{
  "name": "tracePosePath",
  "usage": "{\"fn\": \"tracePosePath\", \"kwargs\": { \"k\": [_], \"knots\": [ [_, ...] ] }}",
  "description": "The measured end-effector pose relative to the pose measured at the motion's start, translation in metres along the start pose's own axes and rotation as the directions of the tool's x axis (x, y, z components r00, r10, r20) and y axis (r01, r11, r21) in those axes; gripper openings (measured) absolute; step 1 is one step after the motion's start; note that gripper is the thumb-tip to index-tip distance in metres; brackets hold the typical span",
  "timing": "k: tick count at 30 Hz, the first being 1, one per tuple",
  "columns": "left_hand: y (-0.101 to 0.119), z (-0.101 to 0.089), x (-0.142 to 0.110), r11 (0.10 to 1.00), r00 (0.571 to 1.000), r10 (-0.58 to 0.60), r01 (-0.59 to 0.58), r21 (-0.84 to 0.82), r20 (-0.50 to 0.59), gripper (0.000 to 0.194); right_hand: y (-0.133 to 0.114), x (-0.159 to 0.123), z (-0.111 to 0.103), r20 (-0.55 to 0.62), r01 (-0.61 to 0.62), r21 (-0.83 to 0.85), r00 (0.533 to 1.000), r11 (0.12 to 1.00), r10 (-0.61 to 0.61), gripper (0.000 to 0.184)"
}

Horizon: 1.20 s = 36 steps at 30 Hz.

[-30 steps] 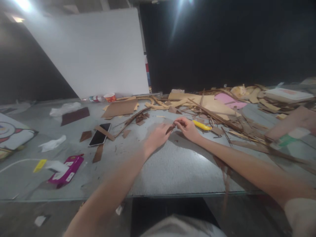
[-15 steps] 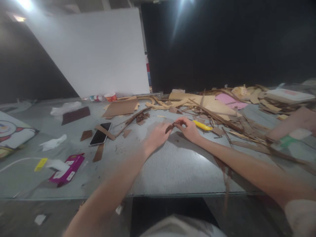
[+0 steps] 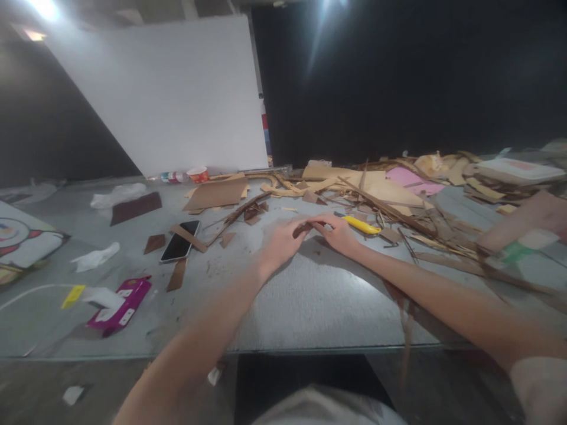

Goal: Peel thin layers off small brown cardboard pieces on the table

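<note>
My left hand point(image 3: 281, 243) and my right hand point(image 3: 337, 232) meet at the middle of the grey table point(image 3: 310, 295). Both pinch a small dark brown scrap of cardboard point(image 3: 303, 227) between their fingertips, just above the tabletop. A yellow utility knife point(image 3: 362, 224) lies right behind my right hand. Loose brown cardboard strips point(image 3: 241, 209) lie a little to the left of my left hand.
A heap of cardboard offcuts point(image 3: 390, 192) and a pink sheet point(image 3: 407, 179) cover the right back. A phone point(image 3: 179, 240), brown cardboard pieces point(image 3: 177, 274), a magenta box point(image 3: 119, 305) and white tissue point(image 3: 94, 258) lie at left. A white board point(image 3: 177, 94) leans behind.
Both hands have shifted slightly while working the small brown scrap; the fingers of my right hand have flattened forward over it. Nothing else on the table moved.
</note>
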<state>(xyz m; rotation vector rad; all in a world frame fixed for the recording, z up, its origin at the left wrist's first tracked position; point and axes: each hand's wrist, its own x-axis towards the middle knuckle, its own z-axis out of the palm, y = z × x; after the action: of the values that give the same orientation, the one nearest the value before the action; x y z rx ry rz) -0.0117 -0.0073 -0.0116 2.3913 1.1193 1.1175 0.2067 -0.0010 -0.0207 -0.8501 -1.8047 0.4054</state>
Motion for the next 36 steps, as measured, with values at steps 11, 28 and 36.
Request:
{"fn": "tracePosePath", "kwargs": {
  "k": [11,28,36],
  "knots": [
    [-0.0069,0.004,0.0028,1.0,0.994,-0.006,0.009,0.026,-0.106,0.024,-0.0014,0.0001,0.0028,-0.056,-0.013,-0.071,0.998,0.997,0.009,0.031],
    [-0.0033,0.0054,0.0009,0.997,0.987,0.053,-0.043,0.069,-0.149,0.022,-0.0043,-0.0021,0.0019,-0.075,0.169,-0.197,0.98,0.966,-0.187,0.022],
    [-0.0041,0.0075,-0.0012,0.975,0.982,0.144,-0.121,0.186,-0.119,0.024,-0.0067,-0.0016,0.003,-0.036,0.131,-0.185,0.99,0.974,-0.14,0.024]
  ]
}}
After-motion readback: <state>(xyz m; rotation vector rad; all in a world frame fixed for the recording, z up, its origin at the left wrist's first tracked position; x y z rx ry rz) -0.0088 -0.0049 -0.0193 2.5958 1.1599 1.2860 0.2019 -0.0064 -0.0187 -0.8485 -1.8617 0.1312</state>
